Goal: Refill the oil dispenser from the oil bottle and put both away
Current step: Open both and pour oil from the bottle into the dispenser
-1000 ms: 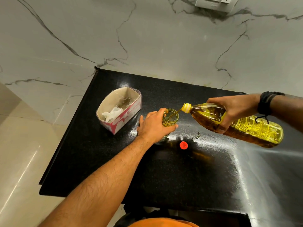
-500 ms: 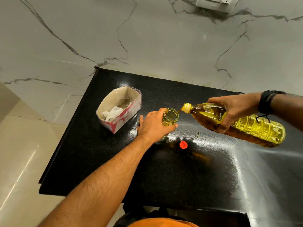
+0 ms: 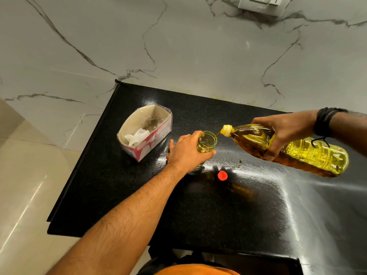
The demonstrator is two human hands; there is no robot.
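A small glass oil dispenser (image 3: 207, 142) stands open-mouthed on the black counter (image 3: 218, 211), and my left hand (image 3: 185, 153) grips its side. My right hand (image 3: 282, 132) holds a large clear plastic oil bottle (image 3: 309, 155) tilted almost flat, its yellow neck (image 3: 226, 130) just above the dispenser's rim. A thin stream of yellow oil runs from the neck into the dispenser. The bottle's red cap (image 3: 222, 175) lies on the counter in front of the dispenser.
An open pink-and-white carton (image 3: 158, 133) with crumpled paper inside sits left of the dispenser. A white marble wall (image 3: 178, 46) rises behind the counter, with a socket plate (image 3: 260, 4) at the top. The counter's left edge drops to a pale floor.
The oil bottle's rear end has risen slightly as the pour goes on. The left hand and dispenser stay in place.
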